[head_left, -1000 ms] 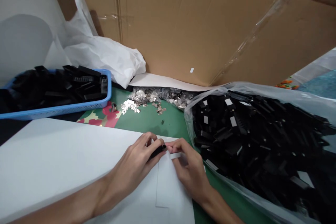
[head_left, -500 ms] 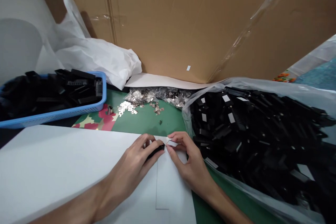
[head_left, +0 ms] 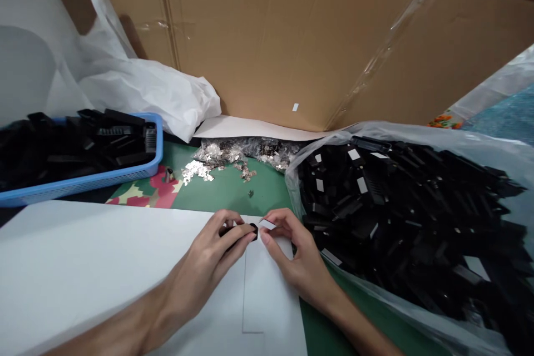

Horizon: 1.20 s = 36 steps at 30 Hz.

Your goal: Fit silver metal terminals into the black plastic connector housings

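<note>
My left hand (head_left: 211, 258) pinches a small black plastic part (head_left: 252, 228) over a white board (head_left: 83, 267). My right hand (head_left: 292, 256) meets it fingertip to fingertip and holds a small white strip (head_left: 267, 224) against the end of that part. Right beside my right hand lies an open clear plastic bag (head_left: 421, 217) heaped with black plastic parts, some bearing white labels.
A blue basket (head_left: 89, 181) of black parts stands at the left. Small shiny metal pieces (head_left: 225, 157) are scattered on the green mat (head_left: 233, 192) behind my hands. A white plastic bag (head_left: 142, 92) and a large cardboard box (head_left: 312, 39) close off the back.
Both hands stayed together on the black part. The right fingers lifted the white strip from flat on the board up to the part's end. The camera drifted slightly right.
</note>
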Tool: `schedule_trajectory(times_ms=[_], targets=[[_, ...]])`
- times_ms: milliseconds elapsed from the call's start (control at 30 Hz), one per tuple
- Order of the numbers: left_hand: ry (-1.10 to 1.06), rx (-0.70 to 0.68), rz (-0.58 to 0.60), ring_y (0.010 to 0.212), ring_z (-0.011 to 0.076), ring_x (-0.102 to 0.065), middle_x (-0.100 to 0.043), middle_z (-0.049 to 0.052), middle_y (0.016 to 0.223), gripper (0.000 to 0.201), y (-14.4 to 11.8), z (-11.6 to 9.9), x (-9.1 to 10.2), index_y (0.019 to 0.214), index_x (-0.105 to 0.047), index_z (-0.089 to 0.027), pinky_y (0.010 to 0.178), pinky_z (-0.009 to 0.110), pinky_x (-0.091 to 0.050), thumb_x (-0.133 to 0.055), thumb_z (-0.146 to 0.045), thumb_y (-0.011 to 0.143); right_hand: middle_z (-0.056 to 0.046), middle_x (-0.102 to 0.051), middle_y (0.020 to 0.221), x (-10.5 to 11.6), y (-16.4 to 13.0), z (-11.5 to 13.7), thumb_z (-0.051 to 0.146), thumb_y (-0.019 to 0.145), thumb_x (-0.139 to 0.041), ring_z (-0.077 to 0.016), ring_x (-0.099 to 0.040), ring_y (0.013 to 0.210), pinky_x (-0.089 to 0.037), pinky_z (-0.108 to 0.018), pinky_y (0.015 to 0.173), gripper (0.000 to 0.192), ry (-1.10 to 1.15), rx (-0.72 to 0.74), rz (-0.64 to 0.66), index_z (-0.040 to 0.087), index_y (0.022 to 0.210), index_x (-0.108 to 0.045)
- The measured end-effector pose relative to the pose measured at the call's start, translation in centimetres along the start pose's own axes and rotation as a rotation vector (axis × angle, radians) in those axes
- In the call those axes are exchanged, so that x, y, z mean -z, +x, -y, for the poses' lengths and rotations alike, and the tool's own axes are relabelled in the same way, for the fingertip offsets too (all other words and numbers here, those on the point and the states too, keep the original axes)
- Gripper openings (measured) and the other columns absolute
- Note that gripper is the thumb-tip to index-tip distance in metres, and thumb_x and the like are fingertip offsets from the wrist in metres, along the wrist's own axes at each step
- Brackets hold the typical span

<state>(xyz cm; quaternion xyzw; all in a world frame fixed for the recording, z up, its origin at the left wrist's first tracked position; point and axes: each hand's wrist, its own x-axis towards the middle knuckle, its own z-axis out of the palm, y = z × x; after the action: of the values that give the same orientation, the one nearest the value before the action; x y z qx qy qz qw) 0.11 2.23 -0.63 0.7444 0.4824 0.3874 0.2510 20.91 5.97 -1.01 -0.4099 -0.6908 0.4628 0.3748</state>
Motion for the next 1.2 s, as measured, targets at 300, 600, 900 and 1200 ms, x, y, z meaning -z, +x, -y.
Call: schedule_trajectory(times_ms=[300, 600, 900, 1200], targets=[[-0.282, 0.287, -0.030, 0.097, 0.0139, -0.064, -0.064, 0.000, 0.102, 0.021, 1.0, -0.1, 0.3, 0.101, -0.074, -0.029, 0.086, 0.024, -0.049, -0.056, -0.039, 0.106, -0.001, -0.070, 0.122, -0.4, -1.3, -0.5, 0.023, 0.086, -0.082, -0.0174, -0.074, 0.103, -0.061, -0.031, 0.097, 0.059, -0.141, 0.157, -0.035, 0.034, 0.134, -0.050], [-0.398, 0.408, 0.046, 0.092, 0.0158, -0.060, -0.067, 0.000, 0.097, 0.028, 1.0, -0.4, 0.2, 0.097, -0.076, -0.028, 0.086, 0.026, -0.045, -0.057, -0.047, 0.104, -0.002, -0.075, 0.115, -1.3, -1.8, -0.2, 0.022, 0.094, -0.072, -0.0158, -0.076, 0.094, -0.064, -0.028, 0.087, 0.037, -0.049, 0.069, -0.140, 0.031, 0.125, -0.053], [-0.385, 0.463, 0.231, 0.082, 0.0165, -0.055, -0.068, 0.002, 0.100, 0.035, 2.0, -0.6, 1.8, 0.106, -0.079, -0.029, 0.063, 0.026, -0.039, -0.055, -0.054, 0.102, 0.001, -0.078, 0.108, 0.9, -0.6, 0.9, 0.028, 0.090, -0.079, -0.0154, -0.073, 0.088, -0.055, -0.027, 0.077, 0.029, 0.104, -0.131, -0.003, 0.029, 0.110, -0.058], [-0.443, 0.340, 0.284, 0.073, 0.0132, -0.051, -0.067, 0.005, 0.103, 0.032, 2.0, 0.0, 2.0, 0.098, -0.079, -0.025, 0.062, 0.026, -0.041, -0.058, -0.048, 0.102, 0.003, -0.078, 0.101, 1.5, 0.1, 1.1, 0.023, 0.083, -0.086, -0.0111, -0.066, 0.074, -0.048, -0.025, 0.070, 0.033, 0.282, -0.132, 0.047, 0.026, 0.101, -0.059]])
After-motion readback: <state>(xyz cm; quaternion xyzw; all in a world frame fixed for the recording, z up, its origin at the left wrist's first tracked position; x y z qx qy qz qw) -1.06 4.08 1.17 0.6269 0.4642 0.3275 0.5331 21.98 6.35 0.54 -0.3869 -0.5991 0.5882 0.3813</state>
